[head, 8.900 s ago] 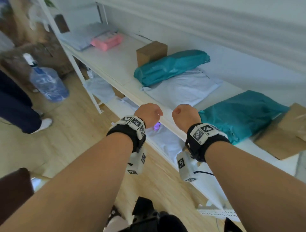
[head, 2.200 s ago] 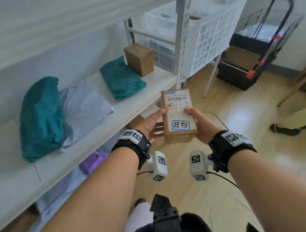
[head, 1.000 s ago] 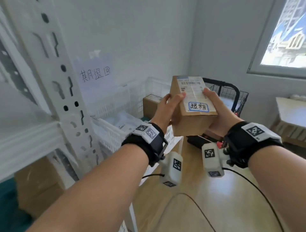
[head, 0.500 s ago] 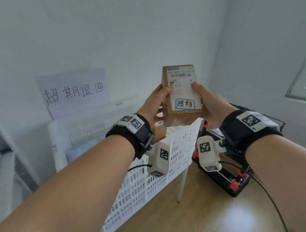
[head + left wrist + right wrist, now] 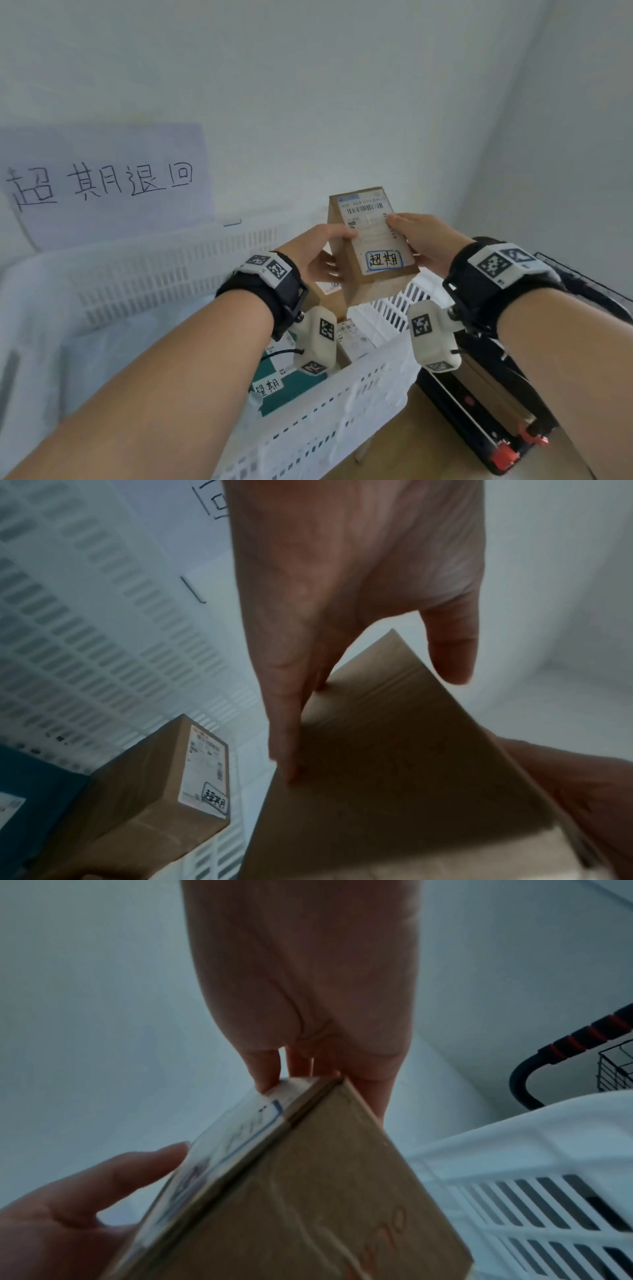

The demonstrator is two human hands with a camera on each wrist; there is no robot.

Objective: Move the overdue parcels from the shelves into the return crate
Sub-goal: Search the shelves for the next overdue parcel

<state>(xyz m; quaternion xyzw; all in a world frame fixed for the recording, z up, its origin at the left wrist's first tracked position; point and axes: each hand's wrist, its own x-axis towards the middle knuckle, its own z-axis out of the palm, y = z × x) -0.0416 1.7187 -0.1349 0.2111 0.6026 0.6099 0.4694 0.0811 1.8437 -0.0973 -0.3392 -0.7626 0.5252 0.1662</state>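
A small brown cardboard parcel [image 5: 371, 245] with a shipping label and a blue-framed handwritten sticker hangs above the white slotted crate [image 5: 318, 421]. My left hand [image 5: 320, 255] grips its left side, thumb on the label and fingers underneath. My right hand [image 5: 416, 241] grips the right side the same way. The left wrist view shows the parcel's brown underside [image 5: 404, 777] with my fingers [image 5: 291, 723] along it. From the right wrist the parcel [image 5: 308, 1191] appears edge-on. Inside the crate lie another labelled brown box [image 5: 154, 791] and a teal bag parcel [image 5: 291, 390] with a handwritten sticker.
A handwritten paper sign [image 5: 102, 181] is taped to the white wall behind the crate. A black cart with red fittings [image 5: 496, 411] holding a brown box stands on the wooden floor right of the crate. The wall corner is close on the right.
Both hands have carried the parcel from the shelf area to the crate and lowered it, so it now hangs over the crate's open top. The grip has stayed the same.
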